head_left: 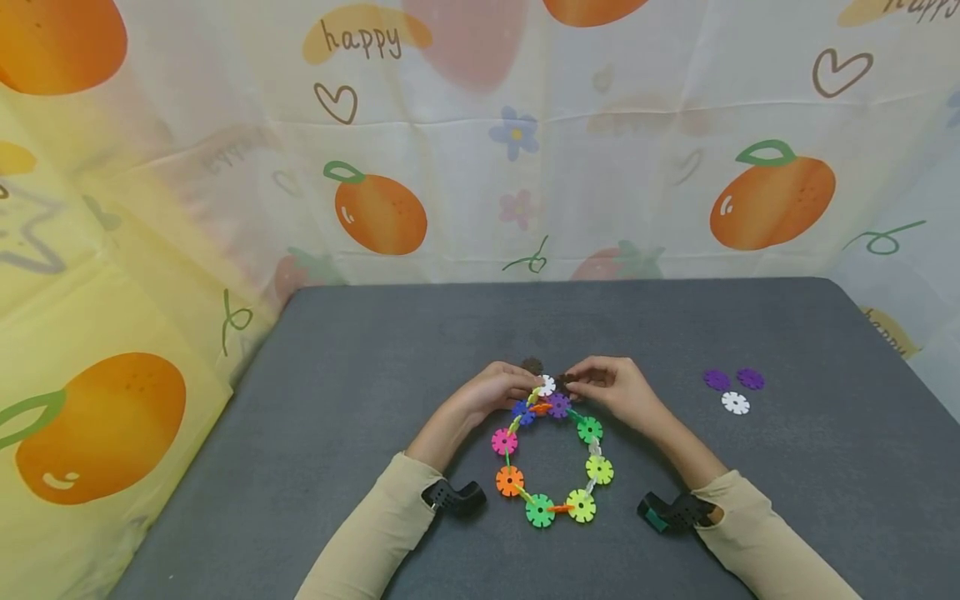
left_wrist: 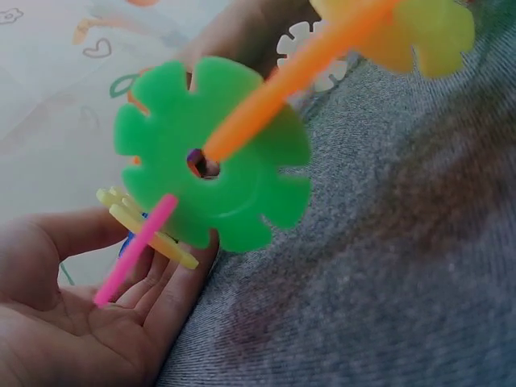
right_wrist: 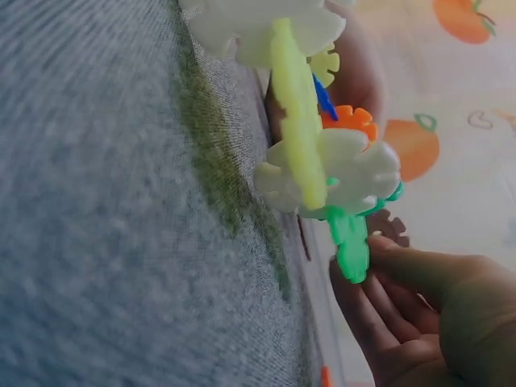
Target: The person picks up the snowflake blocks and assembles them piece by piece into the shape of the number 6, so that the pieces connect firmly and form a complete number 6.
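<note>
A closed ring of linked notched plastic discs lies on the table, with a green disc [head_left: 540, 511] and a yellow disc [head_left: 581, 506] at its near side. A white disc [head_left: 547, 385] stands at the ring's far side, by the fingertips of my left hand [head_left: 495, 390], which pinch there. Just right of it, my right hand [head_left: 618, 390] pinches a brown disc [head_left: 562, 383], partly covered by the fingers. In the right wrist view that brown disc [right_wrist: 389, 227] shows beside the thumb. Nearer ring pieces hide much of the left fingertips in the left wrist view.
Two purple discs [head_left: 750, 379] and a loose white disc [head_left: 736, 403] lie on the grey table [head_left: 375, 333] at the right. Another brown disc [head_left: 532, 365] is just beyond the left fingers. A printed cloth [head_left: 600, 192] hangs behind the table.
</note>
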`<state>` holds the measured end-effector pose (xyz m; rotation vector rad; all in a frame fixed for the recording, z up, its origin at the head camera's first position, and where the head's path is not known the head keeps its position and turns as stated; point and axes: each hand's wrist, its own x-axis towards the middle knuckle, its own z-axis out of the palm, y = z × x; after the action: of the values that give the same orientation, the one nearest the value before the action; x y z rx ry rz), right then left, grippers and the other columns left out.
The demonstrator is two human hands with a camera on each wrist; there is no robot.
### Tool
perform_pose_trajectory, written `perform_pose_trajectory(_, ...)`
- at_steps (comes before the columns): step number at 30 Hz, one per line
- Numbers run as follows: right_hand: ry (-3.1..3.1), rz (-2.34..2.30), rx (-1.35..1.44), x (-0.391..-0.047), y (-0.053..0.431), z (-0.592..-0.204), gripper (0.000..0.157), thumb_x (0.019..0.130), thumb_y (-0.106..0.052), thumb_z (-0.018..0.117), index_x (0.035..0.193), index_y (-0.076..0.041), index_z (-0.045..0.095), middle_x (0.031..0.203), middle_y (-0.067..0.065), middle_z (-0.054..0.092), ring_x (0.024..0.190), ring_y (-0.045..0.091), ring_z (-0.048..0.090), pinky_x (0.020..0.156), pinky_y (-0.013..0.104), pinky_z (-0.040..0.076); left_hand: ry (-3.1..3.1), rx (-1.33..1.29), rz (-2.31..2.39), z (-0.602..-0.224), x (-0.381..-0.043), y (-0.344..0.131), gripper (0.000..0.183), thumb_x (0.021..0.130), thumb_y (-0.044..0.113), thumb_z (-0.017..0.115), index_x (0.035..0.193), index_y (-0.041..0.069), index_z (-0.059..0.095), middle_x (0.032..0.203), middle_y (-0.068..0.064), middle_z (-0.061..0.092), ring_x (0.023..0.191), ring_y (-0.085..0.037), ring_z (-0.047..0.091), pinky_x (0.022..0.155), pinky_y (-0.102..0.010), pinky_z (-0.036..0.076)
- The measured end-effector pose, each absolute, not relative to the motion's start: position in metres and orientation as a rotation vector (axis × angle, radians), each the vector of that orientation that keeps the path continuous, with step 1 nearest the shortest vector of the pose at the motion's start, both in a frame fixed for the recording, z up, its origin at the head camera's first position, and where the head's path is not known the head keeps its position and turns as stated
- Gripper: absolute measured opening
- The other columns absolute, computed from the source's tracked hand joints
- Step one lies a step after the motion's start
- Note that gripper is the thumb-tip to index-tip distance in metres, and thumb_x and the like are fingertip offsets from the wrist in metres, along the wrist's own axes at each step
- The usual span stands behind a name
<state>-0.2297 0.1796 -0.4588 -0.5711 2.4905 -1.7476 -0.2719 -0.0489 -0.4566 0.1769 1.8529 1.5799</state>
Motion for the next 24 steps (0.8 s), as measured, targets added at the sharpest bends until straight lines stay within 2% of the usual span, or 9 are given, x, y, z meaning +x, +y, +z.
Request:
perform_pose_trajectory(5,2.519,-1.731,-0.74,-0.2293,0.1781,-0.4592,0.008,0.087,-0.001,0.07,0.095,-0.002,0.072,0.096,0.016,0.071,0.086,0.013,0.07,0.076,0.022,0.059,1.868,0.212,1.583,-0.4581,-0.2711,-0.0496,0.031,0.095,0.02,0.061,0.112,-0.006,0.068,0.089,0.005,0.069,0.08,-0.005,0.065,0.074,-0.022,0.054)
perform_pose_trajectory(11,2.581,-1.738,-0.885,-0.2279,0.1774,-0.4599,0.009,0.085,0.004,0.07,0.089,-0.003,0.073,0.089,0.012,0.07,0.083,0.015,0.067,0.074,0.022,0.059,1.909,0.256,1.576,-0.4587,-0.2692,-0.0486,0.031,0.094,0.019,0.062,0.111,-0.006,0.069,0.085,0.007,0.069,0.078,-0.003,0.064,0.073,-0.022,0.055)
perform_pose_trajectory(15,2.593,-1.728,-0.798,-0.2279,0.1776,-0.4605,0.009,0.086,0.0,0.07,0.094,-0.004,0.072,0.093,0.013,0.07,0.085,0.016,0.069,0.076,0.022,0.059,1.919,0.254,1.566,-0.4575,-0.2692,-0.0474,0.032,0.095,0.023,0.062,0.111,-0.004,0.07,0.088,0.006,0.069,0.079,-0.004,0.064,0.074,-0.023,0.055)
perform_pose_trajectory(18,2.57,-1.74,-0.708,-0.2289,0.179,-0.4614,0.011,0.087,-0.002,0.071,0.097,-0.004,0.071,0.097,0.015,0.07,0.087,0.012,0.07,0.077,0.02,0.058,1.907,0.226,1.57,-0.4564,-0.2694,-0.047,0.033,0.095,0.025,0.063,0.113,-0.002,0.07,0.095,0.002,0.071,0.081,-0.005,0.065,0.076,-0.025,0.056)
perform_pose_trajectory(21,2.54,-1.792,-0.688,-0.2299,0.18,-0.462,0.009,0.086,-0.001,0.07,0.095,-0.002,0.071,0.095,0.016,0.07,0.084,0.009,0.07,0.075,0.021,0.059,1.921,0.204,1.565,-0.4555,-0.2688,-0.0467,0.034,0.095,0.026,0.063,0.113,-0.001,0.07,0.1,0.0,0.072,0.082,-0.005,0.066,0.076,-0.025,0.056)
perform_pose_trajectory(24,2.515,-1.84,-0.734,-0.2294,0.1796,-0.4612,0.006,0.086,0.003,0.069,0.091,-0.001,0.072,0.091,0.017,0.068,0.08,0.011,0.07,0.072,0.025,0.06,1.956,0.197,1.554,-0.4552,-0.2677,-0.0462,0.033,0.094,0.026,0.064,0.112,-0.001,0.071,0.099,0.002,0.071,0.08,-0.004,0.064,0.073,-0.022,0.055)
